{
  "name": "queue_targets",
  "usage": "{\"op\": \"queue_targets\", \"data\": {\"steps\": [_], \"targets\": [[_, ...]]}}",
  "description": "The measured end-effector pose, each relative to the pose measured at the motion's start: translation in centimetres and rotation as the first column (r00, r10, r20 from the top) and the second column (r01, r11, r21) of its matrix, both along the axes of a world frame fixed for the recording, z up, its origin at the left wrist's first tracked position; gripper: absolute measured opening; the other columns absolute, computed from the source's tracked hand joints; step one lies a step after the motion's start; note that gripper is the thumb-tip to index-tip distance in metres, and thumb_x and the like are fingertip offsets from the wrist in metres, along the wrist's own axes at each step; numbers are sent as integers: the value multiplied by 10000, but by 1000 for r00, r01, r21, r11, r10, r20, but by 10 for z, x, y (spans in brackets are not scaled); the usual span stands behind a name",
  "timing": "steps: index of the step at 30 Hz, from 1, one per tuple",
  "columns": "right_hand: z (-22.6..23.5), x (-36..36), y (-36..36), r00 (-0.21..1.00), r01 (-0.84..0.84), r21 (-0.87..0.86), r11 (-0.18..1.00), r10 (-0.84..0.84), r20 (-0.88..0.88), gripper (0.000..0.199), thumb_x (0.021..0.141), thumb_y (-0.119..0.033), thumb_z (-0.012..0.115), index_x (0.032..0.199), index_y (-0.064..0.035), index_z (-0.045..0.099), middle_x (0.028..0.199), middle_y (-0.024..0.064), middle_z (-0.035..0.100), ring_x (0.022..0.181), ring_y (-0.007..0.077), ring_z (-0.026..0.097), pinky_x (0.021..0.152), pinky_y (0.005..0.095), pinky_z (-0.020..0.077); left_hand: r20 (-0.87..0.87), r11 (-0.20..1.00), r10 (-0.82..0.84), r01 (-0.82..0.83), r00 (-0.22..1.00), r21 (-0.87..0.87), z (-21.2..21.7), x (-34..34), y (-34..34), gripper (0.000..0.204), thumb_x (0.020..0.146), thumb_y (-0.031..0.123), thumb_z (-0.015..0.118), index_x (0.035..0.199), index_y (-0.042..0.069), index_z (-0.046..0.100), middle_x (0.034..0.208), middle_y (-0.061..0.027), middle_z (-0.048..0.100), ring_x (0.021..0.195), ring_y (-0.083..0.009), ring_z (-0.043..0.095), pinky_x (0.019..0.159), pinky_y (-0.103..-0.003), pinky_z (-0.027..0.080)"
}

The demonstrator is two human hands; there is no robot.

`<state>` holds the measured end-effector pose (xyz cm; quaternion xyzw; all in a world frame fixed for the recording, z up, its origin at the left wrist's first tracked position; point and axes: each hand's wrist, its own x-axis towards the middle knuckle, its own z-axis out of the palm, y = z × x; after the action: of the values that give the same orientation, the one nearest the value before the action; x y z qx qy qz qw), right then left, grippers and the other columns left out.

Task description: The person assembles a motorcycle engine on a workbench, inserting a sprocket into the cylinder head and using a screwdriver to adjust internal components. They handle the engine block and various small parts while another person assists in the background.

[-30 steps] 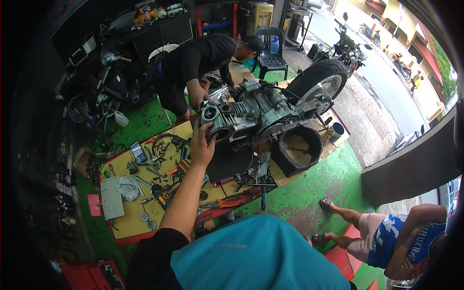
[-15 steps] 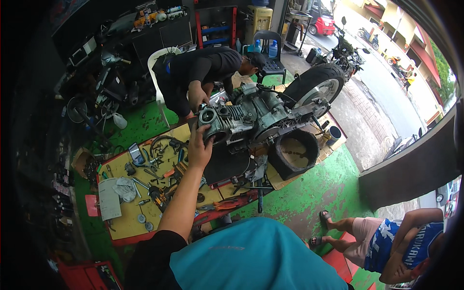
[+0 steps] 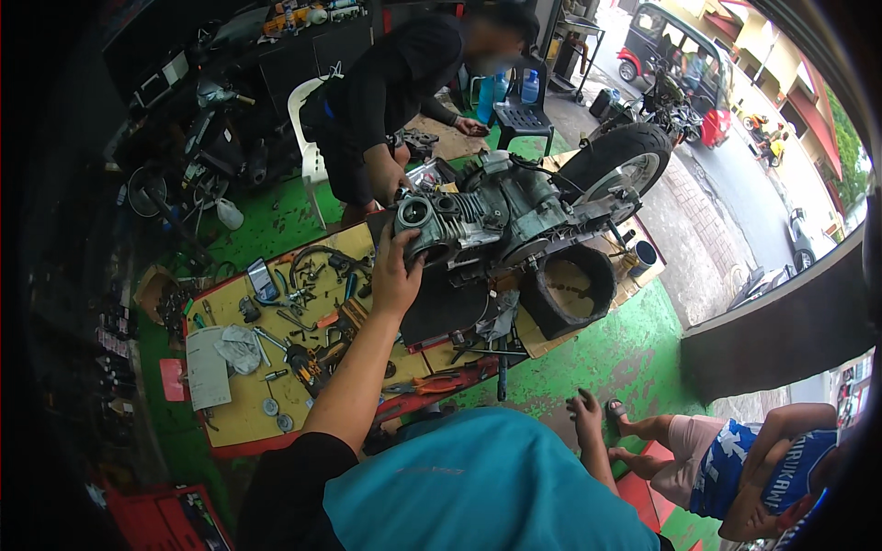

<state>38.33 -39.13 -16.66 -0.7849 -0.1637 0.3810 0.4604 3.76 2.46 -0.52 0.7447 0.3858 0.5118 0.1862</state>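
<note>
A grey scooter engine (image 3: 514, 213) with a rear wheel (image 3: 617, 163) attached lies across the work table (image 3: 225, 404). My left hand (image 3: 397, 277) is closed on its near left end, fingers curled against the round housing below a circular opening. My right hand (image 3: 585, 413) hangs apart from everything above the green floor, its fingers spread with nothing in them. Across the table a co-worker in black leans over, one hand (image 3: 401, 182) at the same end of the engine, the other hand (image 3: 471, 127) held out palm up.
Wrenches, bolts and a phone (image 3: 264, 280) lie on the table's left half, with a paper sheet (image 3: 209, 367) and a grey rag (image 3: 239, 349). A black tub (image 3: 568, 298) stands under the engine's right side. Someone with folded arms sits at the lower right.
My right hand has come into view at the lower right. The co-worker has straightened somewhat and extended one arm to the right. My left hand stays on the engine.
</note>
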Motion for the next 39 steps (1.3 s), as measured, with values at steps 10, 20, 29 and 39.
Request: {"op": "queue_targets", "data": {"steps": [10,20,29,39], "targets": [[232,-64,231,810,-455,382,804,195,554,444,986,-113,772,1407,-28,659,1039,51,736,963,132,695,893,310,555,-35,998,25,-23,999,53,4,-3,1,589,851,-16,791,1346,197,556,1548,-251,494,1332,-507,583,998,-510,577],[316,-74,360,581,-607,331,722,121,805,473,924,-154,807,1360,-29,670,1015,99,747,912,174,721,856,346,573,-48,998,26,-24,998,50,4,-3,2,634,829,-29,796,1360,214,547,1563,-241,483,1337,-507,579,1031,-515,557],[301,-92,454,731,-24,673,740,472,-492,703,1072,-507,645,1499,18,454,1353,223,636,1101,324,668,938,469,577,-23,999,15,-15,1000,-34,-13,-3,5,600,859,-56,768,1355,188,533,1588,-257,459,1377,-507,562,1021,-487,577],[277,-84,462,626,63,810,583,609,-487,271,1120,-285,619,1169,-19,624,1100,132,734,941,238,724,886,419,610,-16,1000,19,-20,1000,-21,-14,0,4,607,857,-81,777,1346,167,516,1565,-270,474,1393,-485,558,1089,-466,549]]}}
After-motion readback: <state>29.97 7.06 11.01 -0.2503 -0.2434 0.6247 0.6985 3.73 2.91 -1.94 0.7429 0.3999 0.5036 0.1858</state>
